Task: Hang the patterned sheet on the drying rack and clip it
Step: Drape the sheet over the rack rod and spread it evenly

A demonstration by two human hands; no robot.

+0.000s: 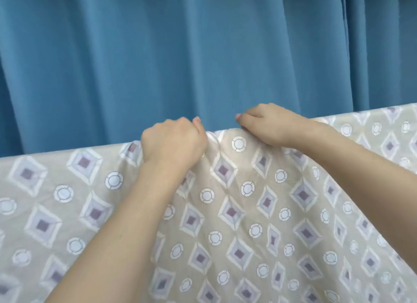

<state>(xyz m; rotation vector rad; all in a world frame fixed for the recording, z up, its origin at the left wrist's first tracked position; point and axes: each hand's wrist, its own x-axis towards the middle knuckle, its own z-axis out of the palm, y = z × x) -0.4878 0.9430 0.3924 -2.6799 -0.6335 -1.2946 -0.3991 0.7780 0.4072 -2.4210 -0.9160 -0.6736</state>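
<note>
— Two hands at the top edge of the sheet [248, 212]?
— Yes. The left hand [173, 142] at about eleven o'clock of centre has its fingers curled over the fold, gripping it; the right hand [268, 124] at one o'clock pinches the same edge.
— And the sheet?
— It drapes from that edge toward six o'clock, with a blue curtain [158, 54] behind at twelve.

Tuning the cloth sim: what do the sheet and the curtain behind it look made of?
Sheet: thin, smooth woven cloth, maybe cotton or polyester; slight sheen, fine puckers where the left hand and right hand grip its top edge. Curtain: heavier matte blue cloth, hanging in broad soft folds; exact fibre cannot be told.
</note>
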